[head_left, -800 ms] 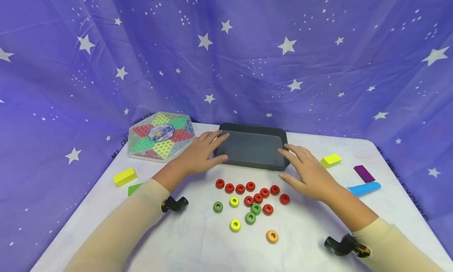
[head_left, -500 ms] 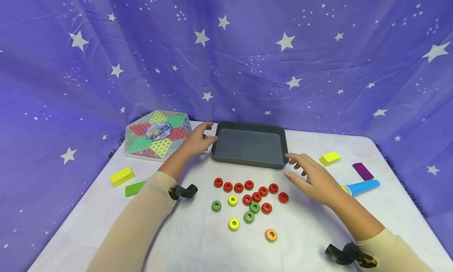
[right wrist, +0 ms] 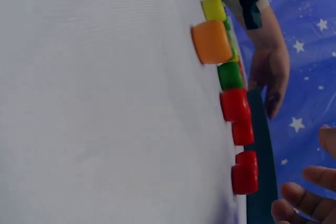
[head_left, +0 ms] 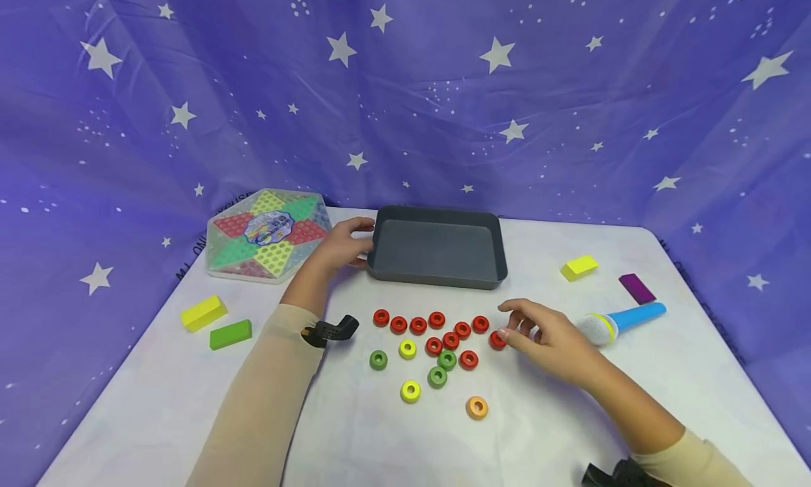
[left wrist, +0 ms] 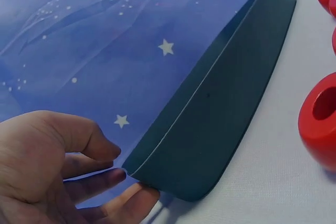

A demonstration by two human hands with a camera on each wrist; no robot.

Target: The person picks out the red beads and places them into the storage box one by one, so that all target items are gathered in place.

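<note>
A dark grey rectangular tray (head_left: 437,284) lies at the back middle of the white table. At its left end is my left hand (head_left: 342,246); in the left wrist view the fingertips (left wrist: 140,201) rest against the tray's outer corner, with the thumb near the rim. My right hand (head_left: 551,339) hovers at the right of several small rings, its fingers loosely bent and holding nothing. Its thumb overlaps a red ring (head_left: 496,342) in the head view. Other red rings (head_left: 418,326), green rings (head_left: 437,377), yellow rings (head_left: 410,392) and an orange ring (head_left: 477,407) lie scattered in front of the tray.
Back left lies a hexagonal Chinese checkers board (head_left: 269,233). Nearer on that side are a yellow block (head_left: 204,313) and a green block (head_left: 231,334). On the right are another yellow block (head_left: 579,267), a purple block (head_left: 636,288) and a toy microphone (head_left: 624,321).
My left hand has moved from over the tray to its left end. The right hand has drawn back from the tray's right side toward the rings. The tray stays about where it was.
</note>
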